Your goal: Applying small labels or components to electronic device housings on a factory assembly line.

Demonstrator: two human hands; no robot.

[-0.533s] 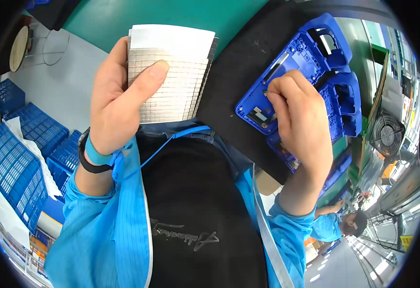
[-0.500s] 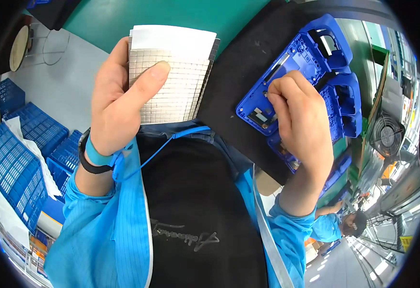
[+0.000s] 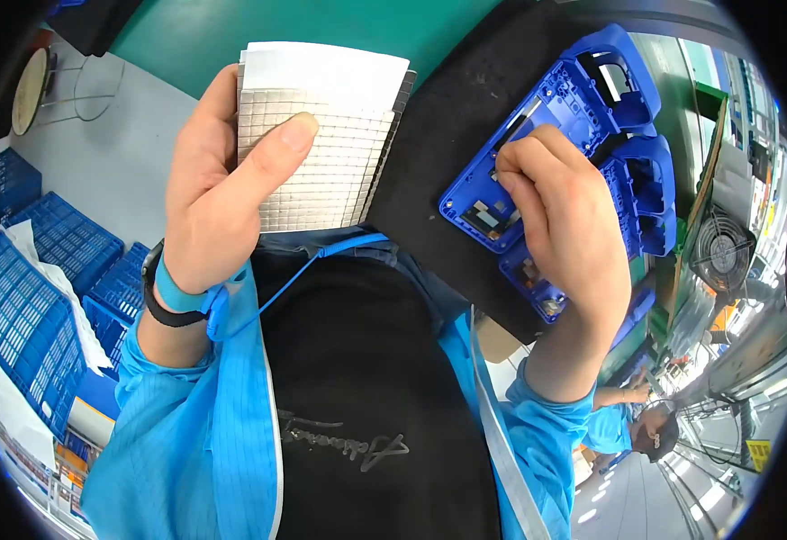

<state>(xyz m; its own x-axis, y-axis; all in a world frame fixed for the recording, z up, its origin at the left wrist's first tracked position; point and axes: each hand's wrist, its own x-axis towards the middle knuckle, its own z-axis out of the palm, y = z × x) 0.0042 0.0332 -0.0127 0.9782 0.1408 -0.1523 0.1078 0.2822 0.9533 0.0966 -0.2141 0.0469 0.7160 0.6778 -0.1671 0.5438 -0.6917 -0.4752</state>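
Observation:
My left hand (image 3: pixel 209 184) grips a stack of sheets (image 3: pixel 321 148) covered in small silvery squares, thumb on top and fingers behind. White backing paper (image 3: pixel 326 72) shows bare along the top of the stack. Over a blue plastic housing (image 3: pixel 470 193) my right hand (image 3: pixel 565 193) is closed in a pinch, thumb against forefinger. Whatever sits between those fingertips, if anything, is too small to make out. The housing lies open side up, with screw posts, a slot and a small inset part inside. A second blue housing (image 3: pixel 655 193) lies beside it, partly behind my right hand.
Both housings rest on a black mat (image 3: pixel 429 135) over a green table (image 3: pixel 321 20). Blue crates (image 3: pixel 29 315) stack up at the left, near a round stool (image 3: pixel 31 90). At the right are a fan (image 3: pixel 722 252) and another person (image 3: pixel 632 427) in blue.
My right hand has shifted slightly left over the housing, still pinched. The left hand and its sheets have barely moved.

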